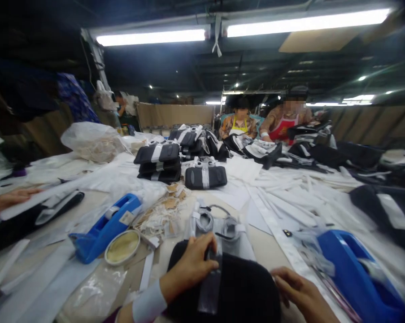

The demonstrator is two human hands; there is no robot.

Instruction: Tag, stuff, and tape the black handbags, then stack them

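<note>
A black padded bag (246, 287) lies flat in front of me, with a shiny strip of clear tape (209, 294) running down its middle. My left hand (193, 264) is closed over the bag's upper edge, thumb and fingers pressed at the top of the tape. At the bag's right edge, my right hand (296, 289) has bent fingers gripping its side; part of them is hidden. Just beyond the bag, grey coiled straps (202, 222) in clear wrapping extend from it.
Blue tape dispensers stand left (104, 229) and right (357, 273). A round tub (122, 247) sits near tangled tag strings (162, 215). Farther back is a stack of black bags (158, 163). Another person's hand (10, 202) is at far left; two people work across the table.
</note>
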